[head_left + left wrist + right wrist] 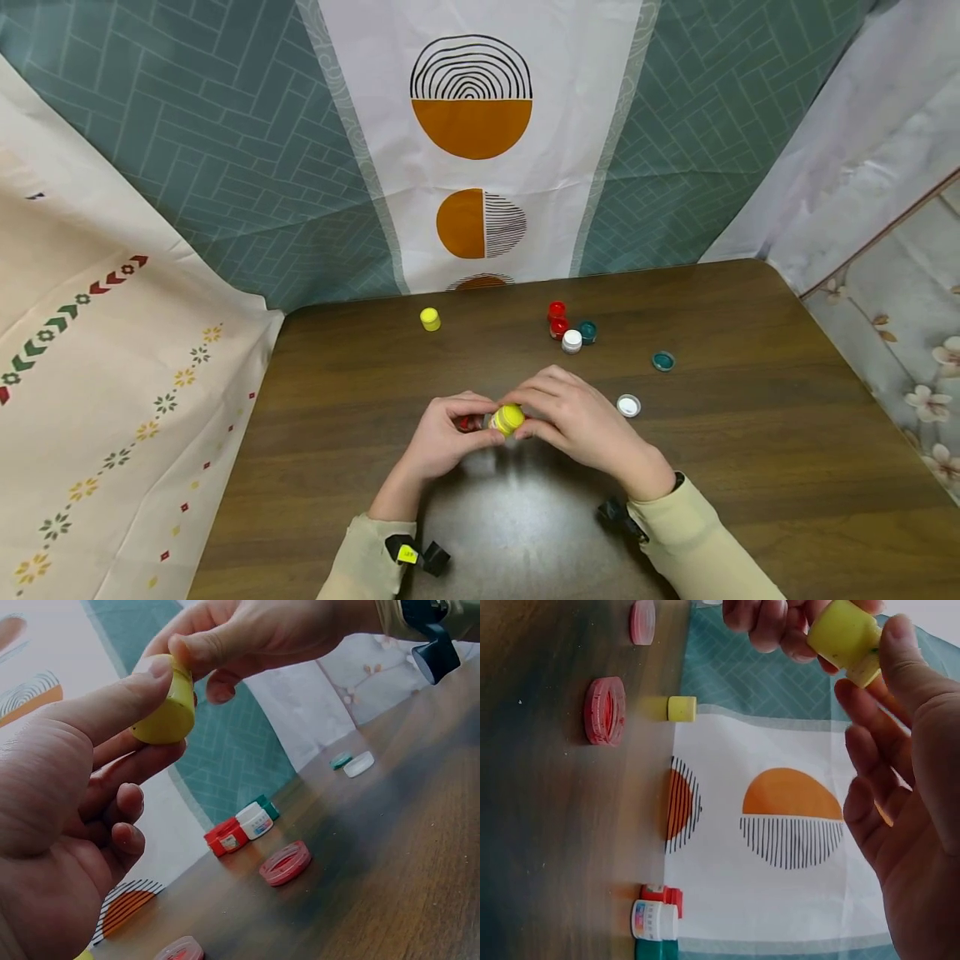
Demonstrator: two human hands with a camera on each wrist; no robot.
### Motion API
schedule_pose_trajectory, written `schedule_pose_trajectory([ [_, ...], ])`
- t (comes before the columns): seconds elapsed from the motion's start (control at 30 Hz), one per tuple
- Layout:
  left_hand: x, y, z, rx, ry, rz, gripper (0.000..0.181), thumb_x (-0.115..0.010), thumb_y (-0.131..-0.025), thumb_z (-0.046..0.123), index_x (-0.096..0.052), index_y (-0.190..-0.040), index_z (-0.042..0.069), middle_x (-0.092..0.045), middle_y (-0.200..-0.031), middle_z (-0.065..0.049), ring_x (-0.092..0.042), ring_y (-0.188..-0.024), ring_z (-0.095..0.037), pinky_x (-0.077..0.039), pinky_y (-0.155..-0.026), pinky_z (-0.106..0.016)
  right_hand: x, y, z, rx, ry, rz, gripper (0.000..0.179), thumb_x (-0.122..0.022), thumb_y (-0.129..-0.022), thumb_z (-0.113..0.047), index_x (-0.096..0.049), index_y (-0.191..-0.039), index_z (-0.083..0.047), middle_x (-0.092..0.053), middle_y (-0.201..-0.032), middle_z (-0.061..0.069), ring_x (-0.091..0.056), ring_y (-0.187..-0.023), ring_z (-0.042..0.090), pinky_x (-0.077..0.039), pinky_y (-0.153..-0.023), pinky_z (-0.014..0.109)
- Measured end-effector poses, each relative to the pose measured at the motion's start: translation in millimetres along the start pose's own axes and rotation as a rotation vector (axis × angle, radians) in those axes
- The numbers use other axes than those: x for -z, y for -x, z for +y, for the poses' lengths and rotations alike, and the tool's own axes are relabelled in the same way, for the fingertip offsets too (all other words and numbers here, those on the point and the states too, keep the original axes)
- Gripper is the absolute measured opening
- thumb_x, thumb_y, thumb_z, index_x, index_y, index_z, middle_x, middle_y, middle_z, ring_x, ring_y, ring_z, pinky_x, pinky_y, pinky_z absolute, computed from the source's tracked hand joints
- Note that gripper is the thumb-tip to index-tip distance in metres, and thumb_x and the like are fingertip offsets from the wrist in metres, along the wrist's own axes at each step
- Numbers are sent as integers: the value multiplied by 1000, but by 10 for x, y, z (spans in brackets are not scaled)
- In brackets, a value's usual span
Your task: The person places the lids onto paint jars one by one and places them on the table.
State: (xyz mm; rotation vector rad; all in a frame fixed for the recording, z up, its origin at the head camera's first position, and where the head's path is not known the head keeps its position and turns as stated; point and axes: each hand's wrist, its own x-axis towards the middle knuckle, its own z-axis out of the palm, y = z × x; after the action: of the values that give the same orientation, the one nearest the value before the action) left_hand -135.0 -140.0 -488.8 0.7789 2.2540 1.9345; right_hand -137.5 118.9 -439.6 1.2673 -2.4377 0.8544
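Both hands meet on a small yellow paint jar (508, 419), raised over the table and tilted. My left hand (444, 433) grips the jar's wide body between thumb and fingers, as the left wrist view shows. On the other end, my right hand (573, 417) pinches the narrower part with thumb and fingers; in the right wrist view its thumb (904, 652) lies along that part. Its remaining fingers are loosely bent. Beneath the hands, two red round lids lie on the table, one nearer (285, 862) and one farther left (180, 949).
A second yellow jar (430, 319) stands near the table's back edge. Right of it cluster two red jars (558, 329), a white jar (572, 342) and a teal jar (588, 332). A white lid (628, 406) and a teal lid (663, 361) lie farther right on the wooden table (750, 467).
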Motion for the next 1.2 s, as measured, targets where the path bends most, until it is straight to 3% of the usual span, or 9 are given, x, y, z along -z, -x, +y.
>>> schedule_pose_trajectory([
  [0.13,-13,1,2,-4,-7,-5,30,-91,-84,3,-84,-113,6,-77,-102,-2,-56,-79,-14,-44,-66,-24,-17,-2,-28,-85,63,-5,44,-70,-96,-58,-75,-116,-19,-72,-111,-11,-59,-106,13,-52,-91,36],
  [0.3,-21,3,0,-14,-7,-4,30,-92,-84,4,-84,-112,6,-76,-101,-2,-56,-78,-15,-44,-65,-25,-48,-9,-63,-154,120,-15,52,-60,-97,-68,-73,-107,-19,-68,-100,-10,-56,-95,13,-51,-81,35],
  [0.47,-20,3,2,-1,-5,-2,30,-92,-84,5,-84,-113,7,-77,-102,-1,-57,-80,-14,-45,-66,-24,-19,12,-64,-186,78,-10,55,-57,-100,-68,-72,-118,-19,-68,-109,-8,-59,-102,13,-54,-86,37],
  [0.6,-4,0,3,-2,-11,2,29,-90,-85,4,-83,-114,4,-76,-103,-3,-58,-80,-15,-47,-67,-25,47,32,-41,-168,-8,-26,49,-68,-101,-54,-69,-138,-21,-65,-131,-6,-58,-121,16,-53,-100,43],
  [0.7,16,0,-2,-3,-17,9,29,-89,-86,2,-83,-114,2,-77,-104,-4,-58,-79,-15,-48,-67,-26,86,43,-31,-135,-45,-32,50,-74,-100,-44,-67,-144,-22,-62,-138,-6,-57,-126,18,-52,-103,44],
  [1.03,55,2,2,3,-14,12,28,-87,-90,6,-82,-117,1,-77,-106,-6,-57,-79,-16,-46,-66,-27,83,38,5,-77,-63,1,47,-72,-102,-42,-67,-144,-21,-64,-137,-5,-59,-125,18,-52,-102,44],
  [1.2,63,5,22,12,-1,-8,28,-84,-94,11,-80,-119,0,-76,-109,-7,-59,-82,-19,-49,-67,-26,85,20,0,-27,-88,-8,44,-75,-102,-32,-68,-143,-20,-64,-137,-5,-59,-125,16,-51,-102,41],
])
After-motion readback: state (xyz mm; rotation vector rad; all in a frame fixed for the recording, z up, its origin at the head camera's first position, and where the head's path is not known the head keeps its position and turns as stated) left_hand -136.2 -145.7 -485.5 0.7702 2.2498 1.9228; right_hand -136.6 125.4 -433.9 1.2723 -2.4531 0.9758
